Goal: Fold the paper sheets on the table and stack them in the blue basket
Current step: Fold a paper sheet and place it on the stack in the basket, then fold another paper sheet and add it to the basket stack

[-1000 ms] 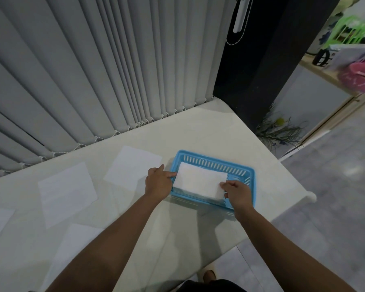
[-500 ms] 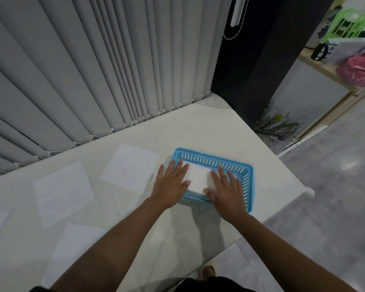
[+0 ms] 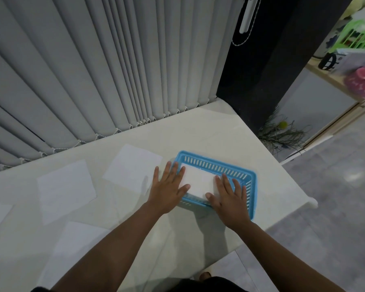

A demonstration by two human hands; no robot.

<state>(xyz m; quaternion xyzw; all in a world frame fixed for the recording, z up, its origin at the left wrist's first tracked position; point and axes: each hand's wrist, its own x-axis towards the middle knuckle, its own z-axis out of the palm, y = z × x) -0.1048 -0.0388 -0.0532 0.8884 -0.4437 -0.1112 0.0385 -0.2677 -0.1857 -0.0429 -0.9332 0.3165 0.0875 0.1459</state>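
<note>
Both the left hand [image 3: 169, 188] and right hand [image 3: 230, 199] lie flat and released, pressing the folded paper [image 3: 198, 182] between them into the blue basket [image 3: 250, 175]; next, the unfolded sheet [image 3: 133, 170] just left of the left hand likely needs folding.

single head cam, wide-angle, looks forward and steeply down from above the forearms; hands sit centre-frame, close range, table [image 3: 198, 133] edge and floor [image 3: 335, 207] right of them.

Folded white sheet [image 3: 198, 182] flat inside blue basket [image 3: 215, 165], between both hands; unfolded sheets [image 3: 133, 169] left of them.
</note>
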